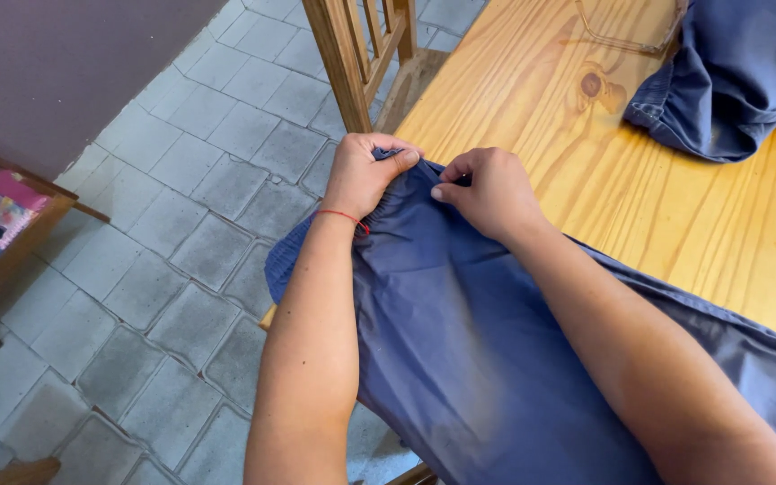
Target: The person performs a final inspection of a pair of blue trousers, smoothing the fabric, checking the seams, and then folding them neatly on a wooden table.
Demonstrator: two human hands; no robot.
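Head view, item: blue garment (460,341) on wooden worktop (675,207) edge, long axis running back toward me, gathered waistband end farthest, w/ my left hand (363,175) fisted on it & right hand (487,190) pinching just beside.

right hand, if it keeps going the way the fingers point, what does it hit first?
The right hand points left, toward the left hand, which grips the same edge of the blue garment. Its fingers would likely meet the left hand's fingertips first; only a small gap of cloth lies between, though depth is unclear.
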